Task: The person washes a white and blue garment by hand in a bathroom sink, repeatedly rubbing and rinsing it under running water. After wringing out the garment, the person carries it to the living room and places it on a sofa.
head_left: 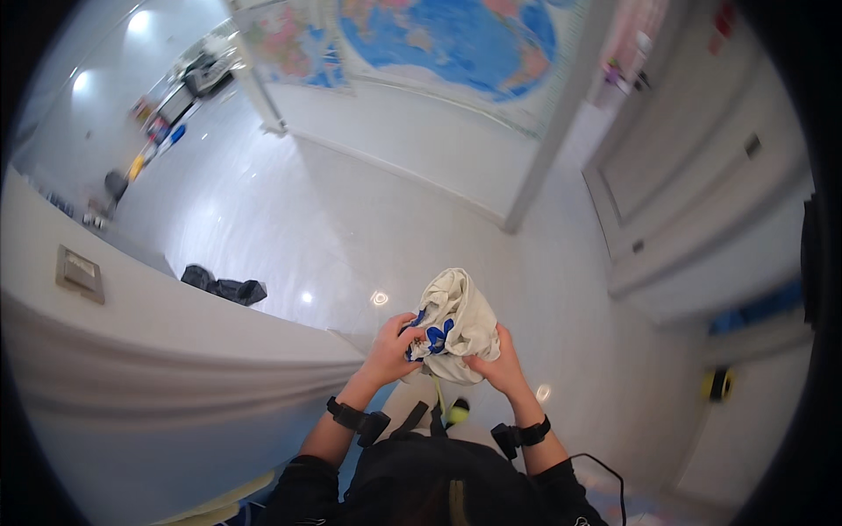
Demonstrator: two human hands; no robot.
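Observation:
In front of my body I hold a bunched-up piece of cream cloth (465, 307) with blue printed patches, folded into a loose bundle. My left hand (392, 349) grips its left side, fingers curled over the blue part. On the right, my right hand (500, 362) clasps the edge, with the thumb pressed on the near side. Whether the cloth is a garment or a bag I cannot tell. Both wrists wear black straps with small boxes.
A wall with a light switch (81, 273) runs close on my left. A black bag-like thing (223, 286) lies beyond it. Ahead, a map (452, 44) hangs on a white wall. A panelled door (693, 131) stands at the right. A glossy floor (377, 210) stretches ahead.

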